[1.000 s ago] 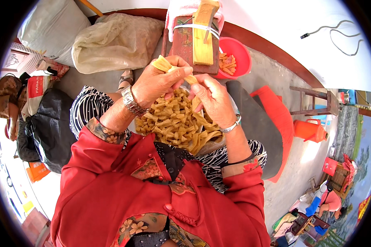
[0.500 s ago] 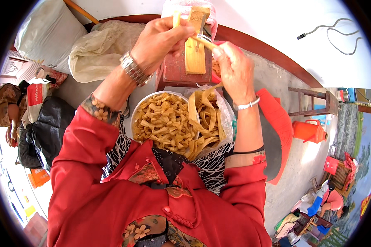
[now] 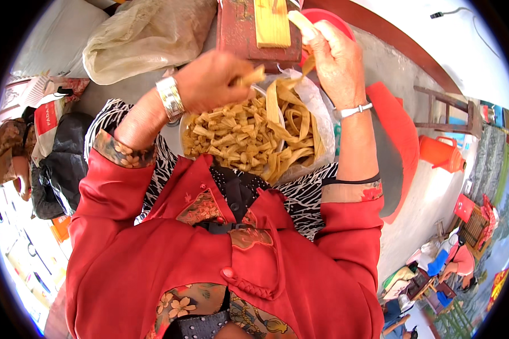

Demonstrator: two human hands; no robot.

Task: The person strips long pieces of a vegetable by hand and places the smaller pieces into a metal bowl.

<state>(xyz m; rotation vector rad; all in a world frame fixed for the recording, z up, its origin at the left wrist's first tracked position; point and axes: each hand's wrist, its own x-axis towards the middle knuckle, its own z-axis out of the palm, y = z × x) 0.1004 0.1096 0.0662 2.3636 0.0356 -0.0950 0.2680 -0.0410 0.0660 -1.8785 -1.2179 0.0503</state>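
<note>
Over the white bowl [image 3: 182,134], my left hand [image 3: 212,82] is closed round a short tan piece [image 3: 254,75], slightly blurred by motion. Many similar cut pieces [image 3: 226,135] fill that bowl. Higher up on the right, my right hand [image 3: 340,65] pinches the end of a long, flat tan strip [image 3: 301,24], which trails below the fingers. More such strips [image 3: 293,118] lie in loops in a clear plastic bag [image 3: 322,127] beside the bowl. Near my right hand, a yellow wooden block [image 3: 272,28] rests on a dark red bench [image 3: 237,42]; its far end is cut off by the view.
Behind my right hand is a pink-red basin [image 3: 328,17]. A translucent sack [image 3: 147,42] lies at the far left. To the right are a red-edged grey mat [image 3: 398,147], a wooden stool [image 3: 449,107] and an orange jug [image 3: 442,152]. Another person [image 3: 464,263] sits at the far right.
Both hands were at a metal blade on the wooden block, holding the strip. My left hand has come down over the bowl with a short piece; my right keeps the strip, beside the block.
</note>
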